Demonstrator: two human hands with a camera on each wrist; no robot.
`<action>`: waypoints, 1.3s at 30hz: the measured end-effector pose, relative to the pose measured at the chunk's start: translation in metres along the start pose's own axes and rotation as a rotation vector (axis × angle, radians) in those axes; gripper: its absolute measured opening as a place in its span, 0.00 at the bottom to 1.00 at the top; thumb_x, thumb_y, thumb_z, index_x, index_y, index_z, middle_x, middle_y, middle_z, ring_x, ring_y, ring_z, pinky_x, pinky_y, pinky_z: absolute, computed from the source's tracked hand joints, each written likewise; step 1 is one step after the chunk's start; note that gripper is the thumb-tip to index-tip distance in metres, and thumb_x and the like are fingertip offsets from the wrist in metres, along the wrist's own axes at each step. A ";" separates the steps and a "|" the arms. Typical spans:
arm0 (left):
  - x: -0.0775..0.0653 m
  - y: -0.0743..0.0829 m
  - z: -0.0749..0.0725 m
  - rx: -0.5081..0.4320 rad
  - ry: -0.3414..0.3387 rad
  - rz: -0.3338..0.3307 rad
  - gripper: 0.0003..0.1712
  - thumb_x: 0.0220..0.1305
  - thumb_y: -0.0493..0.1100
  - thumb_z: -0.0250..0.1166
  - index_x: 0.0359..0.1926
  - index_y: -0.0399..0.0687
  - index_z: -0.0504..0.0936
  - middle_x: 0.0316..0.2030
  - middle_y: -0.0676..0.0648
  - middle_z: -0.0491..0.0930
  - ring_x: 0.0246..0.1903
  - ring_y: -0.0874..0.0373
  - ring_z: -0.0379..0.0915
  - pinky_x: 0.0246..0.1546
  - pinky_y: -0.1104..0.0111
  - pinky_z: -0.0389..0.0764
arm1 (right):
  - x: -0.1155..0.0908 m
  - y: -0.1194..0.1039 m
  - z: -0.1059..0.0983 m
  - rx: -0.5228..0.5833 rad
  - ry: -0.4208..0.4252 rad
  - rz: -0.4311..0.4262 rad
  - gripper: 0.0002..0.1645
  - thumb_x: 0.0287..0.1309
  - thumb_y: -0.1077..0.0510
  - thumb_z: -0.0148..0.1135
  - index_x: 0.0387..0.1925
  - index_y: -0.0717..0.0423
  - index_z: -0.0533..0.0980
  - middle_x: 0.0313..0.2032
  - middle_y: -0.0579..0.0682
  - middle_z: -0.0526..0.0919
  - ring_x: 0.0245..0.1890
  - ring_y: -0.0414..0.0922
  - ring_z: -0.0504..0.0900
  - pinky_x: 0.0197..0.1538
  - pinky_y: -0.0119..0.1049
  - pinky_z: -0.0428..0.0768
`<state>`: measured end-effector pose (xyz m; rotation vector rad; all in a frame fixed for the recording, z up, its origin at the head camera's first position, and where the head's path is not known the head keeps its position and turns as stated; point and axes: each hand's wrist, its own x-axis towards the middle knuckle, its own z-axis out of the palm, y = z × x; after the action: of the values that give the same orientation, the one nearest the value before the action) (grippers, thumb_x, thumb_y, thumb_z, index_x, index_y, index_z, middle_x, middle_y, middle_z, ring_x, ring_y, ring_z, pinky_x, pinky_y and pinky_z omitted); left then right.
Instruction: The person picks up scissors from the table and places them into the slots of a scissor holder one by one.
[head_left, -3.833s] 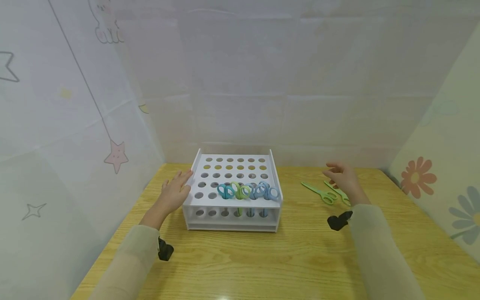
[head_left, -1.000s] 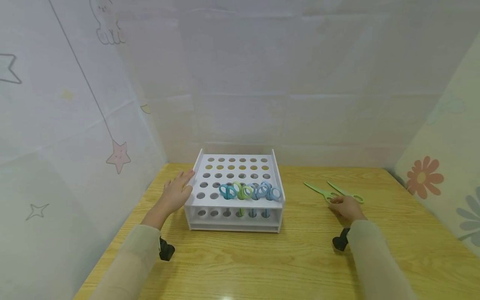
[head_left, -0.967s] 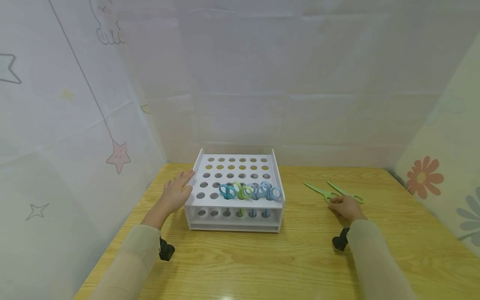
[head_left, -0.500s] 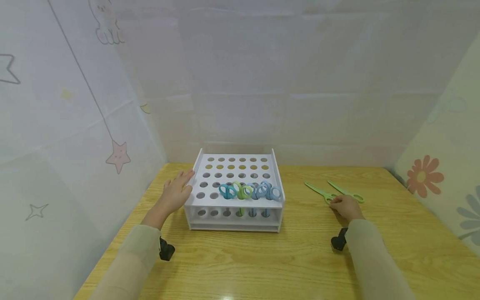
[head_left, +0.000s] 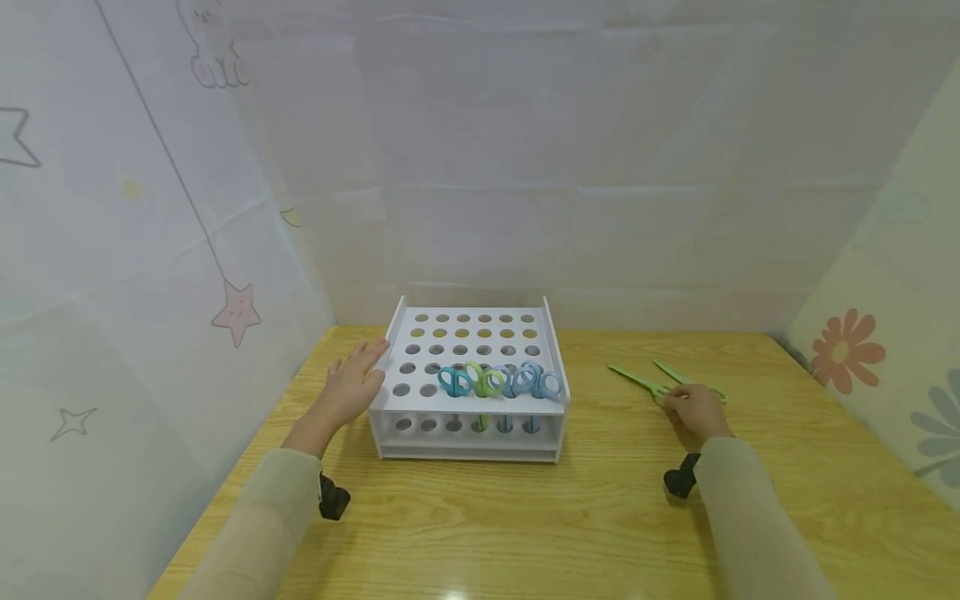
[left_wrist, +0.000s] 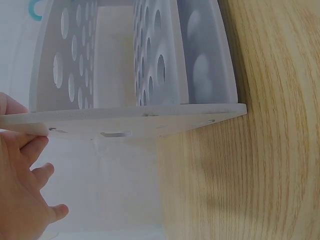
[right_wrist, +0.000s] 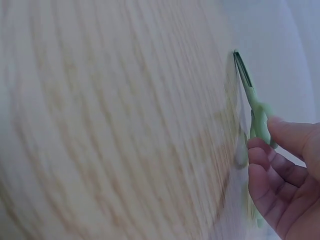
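In the head view my left hand [head_left: 347,390] holds the left side panel of a white rack [head_left: 448,359] with rows of round holes. The left wrist view shows that panel between its digits, the other fingers spread outside. At right, my right hand [head_left: 693,411] pinches the handle of green scissors [right_wrist: 261,117] between thumb and fingers. Their tip points away, and the handle tilts up from the table. Just beyond lies a second pair of green scissors [head_left: 667,370], its handles partly behind the hand.
Teal scissors [head_left: 454,388], lime scissors [head_left: 482,387] and two light-blue pairs [head_left: 510,388] stand handles-up in the rack's front holes. The wooden table [head_left: 450,525] runs back to printed cloth walls [head_left: 480,167] on three sides.
The right hand has come down from above the green scissors and taken hold of one pair's handle, which has risen slightly. My left hand stays on the rack.
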<state>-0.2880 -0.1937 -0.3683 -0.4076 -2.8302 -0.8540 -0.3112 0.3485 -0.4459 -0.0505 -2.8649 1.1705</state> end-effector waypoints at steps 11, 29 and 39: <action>0.001 -0.001 0.001 -0.002 -0.005 -0.003 0.31 0.63 0.42 0.41 0.69 0.44 0.56 0.68 0.45 0.52 0.68 0.43 0.37 0.60 0.42 0.32 | 0.001 -0.004 -0.006 0.259 0.084 0.042 0.22 0.64 0.57 0.51 0.49 0.74 0.70 0.39 0.65 0.77 0.30 0.46 0.81 0.33 0.36 0.80; 0.000 -0.001 0.000 0.009 -0.002 -0.003 0.31 0.63 0.42 0.41 0.69 0.43 0.57 0.68 0.44 0.53 0.68 0.43 0.37 0.60 0.42 0.33 | 0.007 -0.024 -0.013 0.667 0.134 -0.084 0.25 0.58 0.54 0.59 0.49 0.69 0.67 0.35 0.46 0.82 0.34 0.37 0.83 0.42 0.29 0.77; -0.001 0.001 0.000 0.004 0.002 0.000 0.31 0.63 0.41 0.41 0.69 0.43 0.57 0.68 0.44 0.54 0.68 0.43 0.38 0.60 0.41 0.33 | 0.024 -0.020 -0.010 0.774 0.156 -0.129 0.20 0.55 0.56 0.63 0.44 0.65 0.72 0.37 0.51 0.82 0.37 0.43 0.83 0.43 0.34 0.78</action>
<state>-0.2873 -0.1933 -0.3679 -0.4056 -2.8294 -0.8483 -0.3352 0.3429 -0.4241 0.0677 -2.0707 2.0266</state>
